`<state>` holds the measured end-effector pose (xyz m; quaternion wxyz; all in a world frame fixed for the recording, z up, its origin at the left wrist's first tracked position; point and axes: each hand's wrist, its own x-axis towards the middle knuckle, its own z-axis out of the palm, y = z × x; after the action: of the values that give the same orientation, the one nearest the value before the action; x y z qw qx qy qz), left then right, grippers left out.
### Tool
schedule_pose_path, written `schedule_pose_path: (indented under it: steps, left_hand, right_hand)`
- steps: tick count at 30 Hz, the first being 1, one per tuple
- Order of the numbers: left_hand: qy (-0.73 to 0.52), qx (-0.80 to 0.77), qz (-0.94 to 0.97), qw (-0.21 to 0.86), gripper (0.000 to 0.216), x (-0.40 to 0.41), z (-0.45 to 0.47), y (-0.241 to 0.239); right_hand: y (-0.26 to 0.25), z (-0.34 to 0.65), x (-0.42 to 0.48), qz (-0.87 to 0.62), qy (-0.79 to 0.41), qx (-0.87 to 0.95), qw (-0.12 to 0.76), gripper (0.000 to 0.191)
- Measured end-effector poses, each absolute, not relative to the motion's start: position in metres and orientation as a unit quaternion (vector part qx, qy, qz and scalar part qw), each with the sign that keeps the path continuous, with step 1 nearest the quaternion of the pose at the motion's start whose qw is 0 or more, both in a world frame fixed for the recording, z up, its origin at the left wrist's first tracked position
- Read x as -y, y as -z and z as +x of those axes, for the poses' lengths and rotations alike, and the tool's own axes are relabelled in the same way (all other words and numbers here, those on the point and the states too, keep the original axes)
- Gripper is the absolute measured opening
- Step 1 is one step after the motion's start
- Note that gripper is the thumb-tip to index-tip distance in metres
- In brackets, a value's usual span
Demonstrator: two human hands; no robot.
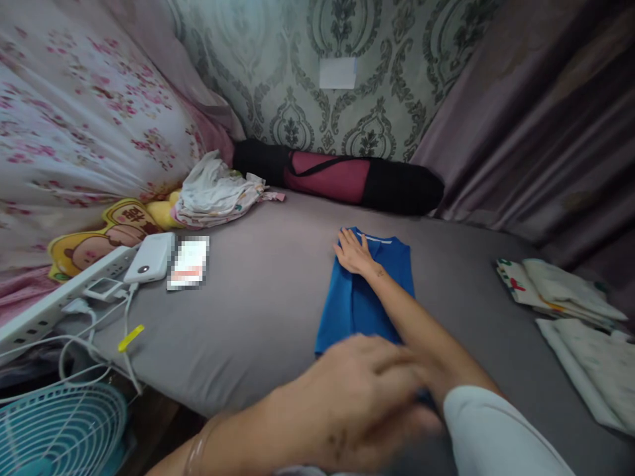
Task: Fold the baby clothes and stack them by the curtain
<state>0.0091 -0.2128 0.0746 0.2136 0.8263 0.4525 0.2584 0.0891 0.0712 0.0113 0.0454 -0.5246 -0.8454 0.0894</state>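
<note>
A blue shirt [380, 297] lies folded lengthwise on the grey bed sheet [258, 284], its neckline at the far end. My right hand [353, 252] rests flat on the upper left part of the shirt, fingers stretched out. Closer to the camera, my left hand [362, 396] is over the near end of the shirt and in front of my right forearm. Motion blurs its curled fingers, so whether they hold anything is unclear. Both my hands and my right forearm hide part of the shirt.
Folded cloths [570, 291] lie at the right. A black and maroon long bag [327, 177] lies along the wall. At the left are crumpled clothes [213, 192], a power strip [34, 307] with cables, a white power bank [150, 258] and a blue fan [59, 430].
</note>
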Motion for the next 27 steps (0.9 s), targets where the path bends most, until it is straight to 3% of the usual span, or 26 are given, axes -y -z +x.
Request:
schedule_pose_path:
  steps: [4,8,17,27]
  left_hand:
    - [-0.148,-0.494,0.847,0.131,0.024,0.163,-0.006,-0.061]
    - [-0.128,-0.514,0.839,0.122,0.021,0.164,-0.004,-0.036]
    - [-0.190,-0.485,0.844,0.125,0.022,0.173,0.005,-0.024]
    - [-0.384,-0.503,0.755,0.171,0.016,0.171,-0.005,-0.025]
  right_hand:
    - [-0.009,0.096,-0.047,-0.489,-0.086,0.868,0.029,0.062]
    - [-0.001,0.098,-0.038,-0.481,-0.101,0.871,0.017,0.063]
    - [0.002,0.102,-0.033,-0.457,-0.096,0.884,0.034,0.066]
    - [-0.003,0.116,0.036,-0.356,-0.110,0.928,0.025,0.066]
